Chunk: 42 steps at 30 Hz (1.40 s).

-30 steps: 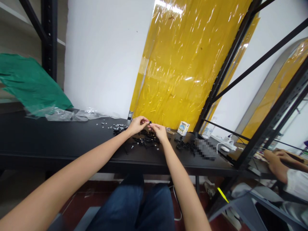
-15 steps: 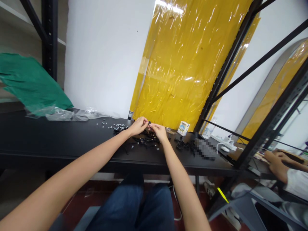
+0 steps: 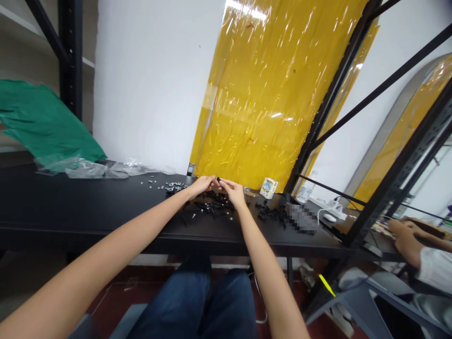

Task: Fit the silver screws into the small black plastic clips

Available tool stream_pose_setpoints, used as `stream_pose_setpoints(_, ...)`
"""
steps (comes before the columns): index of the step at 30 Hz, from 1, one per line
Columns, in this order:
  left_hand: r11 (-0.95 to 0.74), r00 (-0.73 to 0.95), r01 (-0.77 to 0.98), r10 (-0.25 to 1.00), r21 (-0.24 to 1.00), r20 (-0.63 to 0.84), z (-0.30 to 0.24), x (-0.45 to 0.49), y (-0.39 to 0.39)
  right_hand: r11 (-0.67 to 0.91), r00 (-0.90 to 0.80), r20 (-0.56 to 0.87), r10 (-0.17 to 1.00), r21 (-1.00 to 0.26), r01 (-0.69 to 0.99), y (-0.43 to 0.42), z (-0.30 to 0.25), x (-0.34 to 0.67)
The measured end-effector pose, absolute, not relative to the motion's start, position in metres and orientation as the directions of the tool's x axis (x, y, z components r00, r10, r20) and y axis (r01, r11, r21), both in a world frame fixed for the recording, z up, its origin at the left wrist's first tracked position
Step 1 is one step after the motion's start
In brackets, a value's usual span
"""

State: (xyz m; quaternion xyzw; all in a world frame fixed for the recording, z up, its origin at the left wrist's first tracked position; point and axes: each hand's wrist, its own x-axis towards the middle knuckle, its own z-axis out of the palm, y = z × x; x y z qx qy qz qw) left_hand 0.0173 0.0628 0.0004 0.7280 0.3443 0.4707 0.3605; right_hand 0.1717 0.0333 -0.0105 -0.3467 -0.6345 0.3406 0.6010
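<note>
My left hand (image 3: 202, 185) and my right hand (image 3: 233, 192) meet above the black table (image 3: 88, 202), their fingertips pinching a tiny black part (image 3: 218, 179) between them. Its exact shape is too small to tell. Below my hands lies a heap of small black plastic parts (image 3: 213, 207), partly hidden by my right hand. Another heap of black parts (image 3: 271, 213) sits to the right, and a smaller one (image 3: 175, 188) to the left, beside scattered silver screws (image 3: 151, 181).
A small printed carton (image 3: 268, 188), a plastic bottle (image 3: 306, 192), a white mouse (image 3: 330, 217) and a pixelated patch (image 3: 302, 219) occupy the table's right part. A black metal shelf frame (image 3: 367, 174) stands at the right. Beyond it is a co-worker's hand (image 3: 406, 241).
My hands stay almost in place, still pinching the tiny black part. The whole view has shifted very slightly.
</note>
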Motion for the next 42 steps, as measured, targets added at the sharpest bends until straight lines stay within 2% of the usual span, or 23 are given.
stream_pose_setpoints(7, -0.663, 0.285, 0.234, 0.746, 0.711, 0.602, 0.002, 0.012, 0.059, 0.513, -0.018, 0.512, 0.859, -0.859, 0.01, 0.029, -0.007, 0.171)
stream_pose_setpoints(20, -0.678, 0.268, 0.254, 0.734, 0.69, 0.623, 0.002, 0.009, 0.059, 0.529, -0.067, 0.525, 0.848, -0.845, 0.077, 0.031, -0.011, 0.173)
stream_pose_setpoints(33, -0.738, 0.262, 0.336, 0.67, 0.586, 0.694, 0.001, 0.014, 0.05, 0.54, -0.084, 0.535, 0.841, -0.839, 0.065, 0.031, -0.011, 0.171)
stream_pose_setpoints(37, -0.772, 0.314, 0.407, 0.621, 0.489, 0.719, 0.003, 0.016, 0.042, 0.547, -0.099, 0.54, 0.836, -0.833, 0.083, 0.031, -0.01, 0.171)
stream_pose_setpoints(42, -0.768, 0.377, 0.575, 0.555, 0.283, 0.742, 0.004, 0.014, 0.04, 0.539, -0.11, 0.532, 0.839, -0.841, 0.048, 0.035, -0.013, 0.171)
